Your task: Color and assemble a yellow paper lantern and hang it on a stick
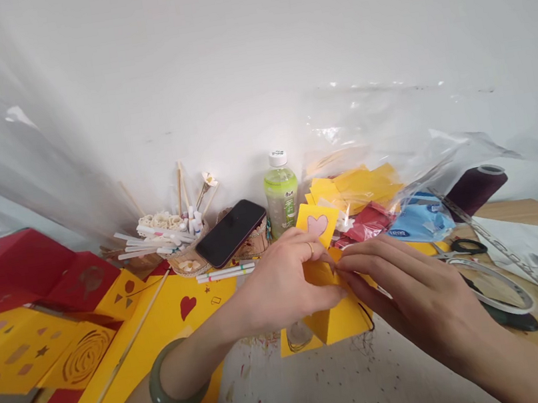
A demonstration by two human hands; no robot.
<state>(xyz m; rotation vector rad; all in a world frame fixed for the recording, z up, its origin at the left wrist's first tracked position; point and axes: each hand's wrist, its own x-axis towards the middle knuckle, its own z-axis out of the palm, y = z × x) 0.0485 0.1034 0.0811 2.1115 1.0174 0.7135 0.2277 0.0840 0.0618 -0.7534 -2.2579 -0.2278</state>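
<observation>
Both hands meet at a folded piece of yellow card [340, 320] above the grey work surface [296, 386]. My left hand [283, 280], with a ring and a green bangle, pinches the card from the left. From the right, my right hand [407, 282] holds it with fingers pressed together. A pink heart [317, 224] with a dark outline shows on the card's upper panel. On its lower left part is a round grey shape, partly covered. The spot where the fingertips meet is hidden.
Behind stand a green-labelled bottle [282, 193], a black phone [232, 232] and a basket of markers [166, 239]. Scissors [463, 248], a tape roll [491, 286] and a blue packet [421, 219] lie right. Yellow cards [12, 347] and red card [21, 269] stand left.
</observation>
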